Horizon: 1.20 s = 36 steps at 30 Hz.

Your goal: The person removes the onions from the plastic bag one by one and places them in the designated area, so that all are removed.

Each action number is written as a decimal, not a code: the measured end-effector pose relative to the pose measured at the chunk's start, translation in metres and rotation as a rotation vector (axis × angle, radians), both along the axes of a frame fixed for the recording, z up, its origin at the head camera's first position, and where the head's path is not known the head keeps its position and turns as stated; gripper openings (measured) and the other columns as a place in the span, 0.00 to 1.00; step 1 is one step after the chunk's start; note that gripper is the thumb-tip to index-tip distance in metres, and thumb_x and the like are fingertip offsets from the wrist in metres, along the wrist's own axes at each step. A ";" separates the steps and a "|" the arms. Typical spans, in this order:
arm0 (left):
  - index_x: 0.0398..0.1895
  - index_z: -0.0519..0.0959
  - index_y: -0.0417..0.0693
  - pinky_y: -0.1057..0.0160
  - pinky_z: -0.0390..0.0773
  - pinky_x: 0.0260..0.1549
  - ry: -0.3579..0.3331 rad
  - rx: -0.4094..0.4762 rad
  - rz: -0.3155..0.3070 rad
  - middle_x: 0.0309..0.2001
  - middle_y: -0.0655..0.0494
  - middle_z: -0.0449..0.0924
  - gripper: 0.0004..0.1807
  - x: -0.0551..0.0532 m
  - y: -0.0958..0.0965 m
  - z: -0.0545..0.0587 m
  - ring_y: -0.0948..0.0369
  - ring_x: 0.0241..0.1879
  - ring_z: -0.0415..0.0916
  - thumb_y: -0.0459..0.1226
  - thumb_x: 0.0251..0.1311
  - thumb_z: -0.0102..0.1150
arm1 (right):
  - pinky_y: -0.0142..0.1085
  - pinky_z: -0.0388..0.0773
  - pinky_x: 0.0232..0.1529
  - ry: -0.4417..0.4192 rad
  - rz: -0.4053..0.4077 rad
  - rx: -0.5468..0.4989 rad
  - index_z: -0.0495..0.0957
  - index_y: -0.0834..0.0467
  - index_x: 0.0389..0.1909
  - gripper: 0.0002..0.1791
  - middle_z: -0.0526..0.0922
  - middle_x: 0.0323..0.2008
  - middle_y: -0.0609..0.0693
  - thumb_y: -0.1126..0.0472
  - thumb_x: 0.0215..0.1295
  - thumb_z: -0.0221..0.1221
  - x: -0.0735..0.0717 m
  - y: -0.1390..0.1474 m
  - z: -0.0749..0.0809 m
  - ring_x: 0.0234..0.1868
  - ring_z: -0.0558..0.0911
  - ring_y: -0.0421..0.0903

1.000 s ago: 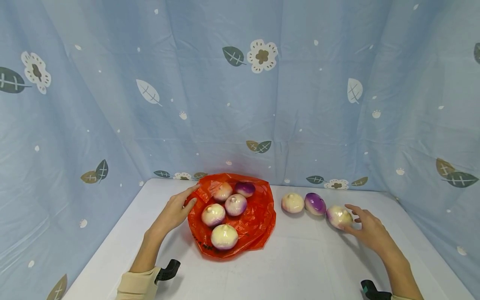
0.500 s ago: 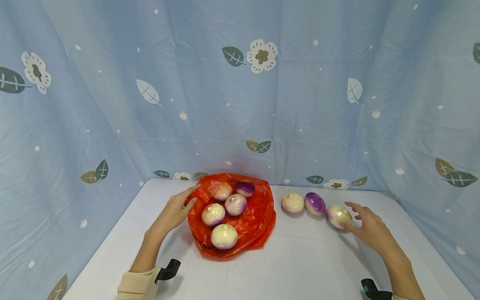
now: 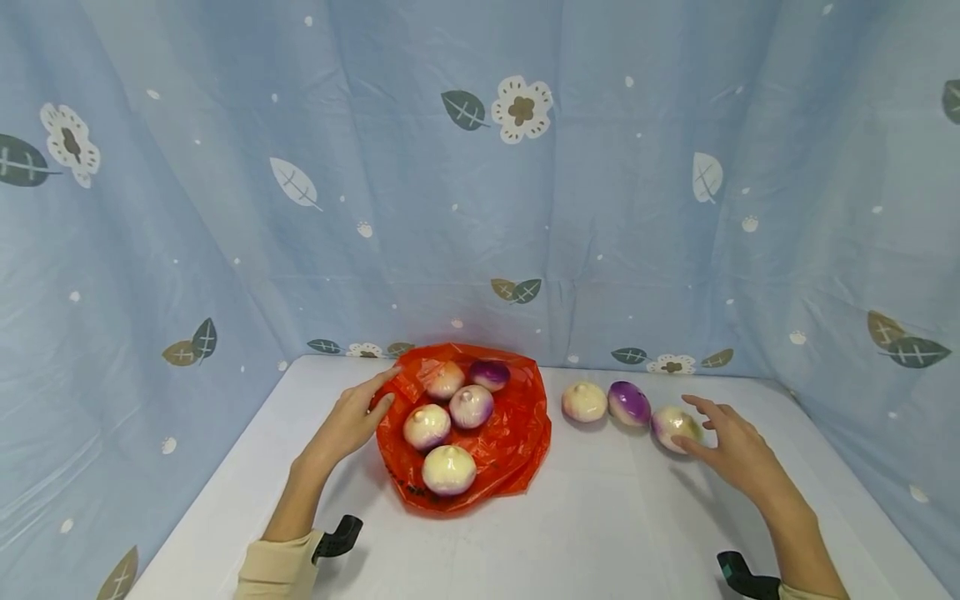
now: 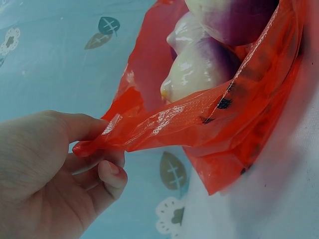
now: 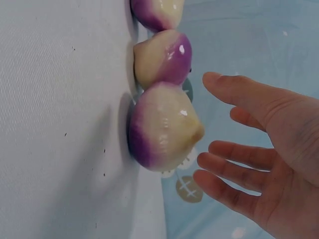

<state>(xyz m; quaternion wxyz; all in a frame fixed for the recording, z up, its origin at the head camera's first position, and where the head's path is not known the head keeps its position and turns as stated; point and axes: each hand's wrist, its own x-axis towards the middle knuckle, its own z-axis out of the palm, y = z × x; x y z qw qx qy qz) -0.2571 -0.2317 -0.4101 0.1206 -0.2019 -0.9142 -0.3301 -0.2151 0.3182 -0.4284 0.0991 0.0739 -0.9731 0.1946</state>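
Note:
A red plastic bag [image 3: 502, 454] lies spread wide on the table with several white-and-purple onions [image 3: 450, 471] inside. My left hand [image 3: 348, 421] pinches the bag's left edge between thumb and fingers, as the left wrist view shows at the rim [image 4: 124, 124]. To the right of the bag, three onions sit in a row. Closest to my right hand [image 3: 738, 450] is the rightmost onion [image 3: 675, 429]. In the right wrist view that onion [image 5: 164, 127] stands apart from the hand [image 5: 269, 149], whose fingers are spread and hold nothing.
The other two onions of the row are a purple-faced one [image 3: 628, 403] and a pale one [image 3: 584, 402], near the back edge. A white table [image 3: 570, 533] carries everything. Blue patterned cloth [image 3: 420, 225] hangs behind and at both sides.
My right hand has risen slightly and drawn a little away from the rightmost onion. The left hand stays at the bag's edge, and the onions lie as before.

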 end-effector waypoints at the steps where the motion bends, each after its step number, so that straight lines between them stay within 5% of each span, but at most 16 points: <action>1: 0.69 0.68 0.42 0.43 0.74 0.59 -0.002 0.001 0.000 0.67 0.42 0.72 0.26 0.000 0.000 0.000 0.44 0.64 0.73 0.31 0.68 0.54 | 0.64 0.78 0.41 0.002 0.000 0.001 0.66 0.60 0.67 0.40 0.74 0.55 0.72 0.43 0.60 0.66 0.000 -0.001 0.001 0.50 0.81 0.67; 11: 0.69 0.67 0.42 0.43 0.76 0.57 -0.007 -0.002 0.001 0.66 0.41 0.72 0.26 0.001 0.000 0.000 0.43 0.62 0.74 0.31 0.68 0.54 | 0.67 0.77 0.43 -0.043 0.008 -0.007 0.65 0.57 0.68 0.40 0.74 0.55 0.71 0.44 0.60 0.66 0.003 -0.020 0.008 0.51 0.80 0.67; 36: 0.69 0.68 0.43 0.42 0.75 0.59 0.020 -0.012 -0.003 0.65 0.42 0.73 0.25 0.000 -0.002 -0.001 0.45 0.61 0.75 0.32 0.69 0.53 | 0.64 0.80 0.43 0.055 0.118 0.023 0.70 0.56 0.66 0.36 0.78 0.54 0.65 0.48 0.58 0.68 0.005 -0.059 0.004 0.51 0.81 0.65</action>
